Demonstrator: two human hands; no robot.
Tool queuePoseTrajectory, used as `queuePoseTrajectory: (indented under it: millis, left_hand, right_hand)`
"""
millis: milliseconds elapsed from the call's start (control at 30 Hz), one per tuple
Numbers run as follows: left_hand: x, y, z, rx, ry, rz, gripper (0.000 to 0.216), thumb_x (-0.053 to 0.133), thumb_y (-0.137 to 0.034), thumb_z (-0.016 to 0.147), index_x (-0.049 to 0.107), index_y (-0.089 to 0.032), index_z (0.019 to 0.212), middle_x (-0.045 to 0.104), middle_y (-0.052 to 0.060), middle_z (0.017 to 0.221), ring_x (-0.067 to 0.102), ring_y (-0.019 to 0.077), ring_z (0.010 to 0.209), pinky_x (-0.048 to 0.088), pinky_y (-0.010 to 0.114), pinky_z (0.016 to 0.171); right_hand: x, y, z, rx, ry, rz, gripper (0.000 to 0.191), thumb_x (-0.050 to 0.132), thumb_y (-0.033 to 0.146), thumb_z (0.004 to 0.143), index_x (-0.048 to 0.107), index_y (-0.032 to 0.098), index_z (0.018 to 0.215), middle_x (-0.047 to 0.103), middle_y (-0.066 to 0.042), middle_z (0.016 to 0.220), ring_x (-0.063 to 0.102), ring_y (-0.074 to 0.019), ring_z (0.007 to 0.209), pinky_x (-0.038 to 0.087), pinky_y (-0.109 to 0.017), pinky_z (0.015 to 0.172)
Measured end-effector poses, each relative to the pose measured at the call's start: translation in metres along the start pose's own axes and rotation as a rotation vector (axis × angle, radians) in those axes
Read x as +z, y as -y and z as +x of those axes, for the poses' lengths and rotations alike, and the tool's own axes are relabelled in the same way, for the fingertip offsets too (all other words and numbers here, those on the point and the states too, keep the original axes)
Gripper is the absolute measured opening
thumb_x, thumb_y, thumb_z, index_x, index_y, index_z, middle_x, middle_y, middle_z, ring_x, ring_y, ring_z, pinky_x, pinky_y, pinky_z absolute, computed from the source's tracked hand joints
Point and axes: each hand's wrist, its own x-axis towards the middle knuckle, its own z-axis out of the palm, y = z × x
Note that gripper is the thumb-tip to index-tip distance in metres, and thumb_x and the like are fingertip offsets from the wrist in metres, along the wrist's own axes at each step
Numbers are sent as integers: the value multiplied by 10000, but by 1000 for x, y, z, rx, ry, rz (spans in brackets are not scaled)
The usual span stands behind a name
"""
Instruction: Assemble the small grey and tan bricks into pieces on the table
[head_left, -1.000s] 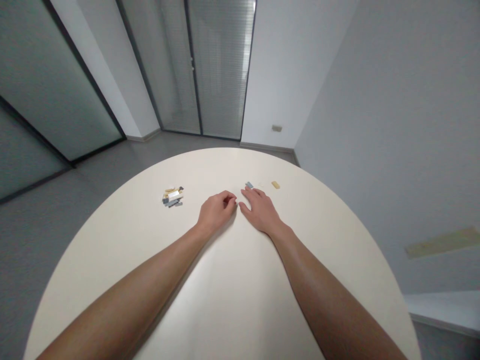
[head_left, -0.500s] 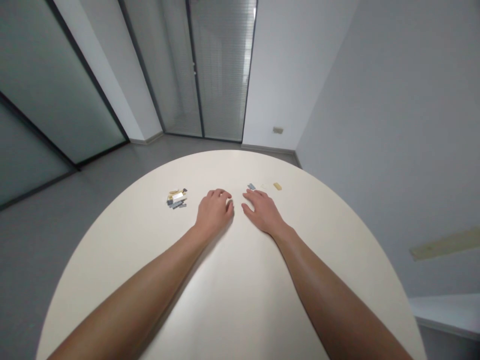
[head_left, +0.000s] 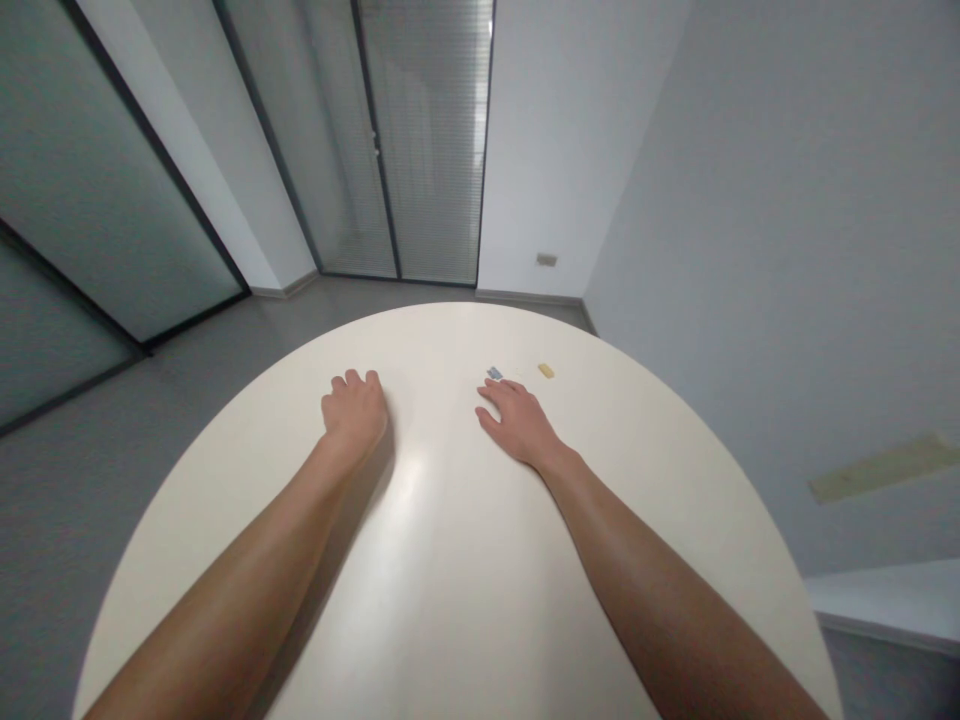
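Observation:
My left hand (head_left: 354,408) rests on the round cream table (head_left: 465,560), left of centre. Its fingers curl downward and their tips are hidden. The small pile of grey, tan and white bricks seen earlier is hidden under it. My right hand (head_left: 516,420) lies flat on the table right of centre, fingers stretched out and slightly apart. Just beyond its fingertips sits a small grey brick (head_left: 494,373), and a small tan brick (head_left: 546,370) lies a little further right. Neither brick touches the hand.
The table's far edge curves just past the bricks. Beyond it are grey floor, glass partitions (head_left: 112,180) at the left, a blinded door (head_left: 427,140) at the back and a white wall (head_left: 787,200) at the right.
My left hand has moved left, away from my right hand, and now covers the spot where the brick pile lay. My right hand has stayed in place.

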Motion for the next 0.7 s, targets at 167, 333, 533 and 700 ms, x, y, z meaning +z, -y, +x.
queuePoseTrajectory:
  millis: [167, 333, 533, 700]
  left_hand:
    - [-1, 0, 0, 5, 46, 34, 429, 274, -95, 944, 590, -111, 1233, 599, 231, 1234, 567, 354, 1144, 514, 395, 808]
    - [3, 3, 2, 27, 19, 30, 415, 280, -100, 951, 602, -114, 1212, 608, 228, 1209, 571, 352, 1128, 511, 395, 791]
    - [3, 2, 3, 19, -4, 13, 390, 309, -109, 958, 613, -134, 1201, 625, 212, 1183, 593, 342, 1102, 505, 376, 782]
    - [-1, 2, 3, 12, -19, -10, 418, 296, -80, 945, 621, -135, 1203, 630, 206, 1179, 613, 333, 1071, 503, 381, 763]
  right_hand:
    - [0, 1, 1, 4, 11, 6, 426, 528, 340, 973, 608, 164, 1353, 543, -123, 1484, 432, -289, 1405, 347, -470, 1149]
    - [1, 1, 1, 2, 7, 3, 430, 523, 344, 976, 605, 164, 1358, 538, -113, 1490, 428, -296, 1403, 343, -470, 1152]
    - [0, 2, 1, 9, 7, 15, 413, 535, 339, 972, 609, 185, 1348, 542, -118, 1485, 430, -286, 1405, 347, -475, 1145]
    - [0, 2, 1, 2, 0, 10, 406, 533, 339, 974, 613, 186, 1341, 548, -118, 1478, 438, -290, 1397, 357, -482, 1137]
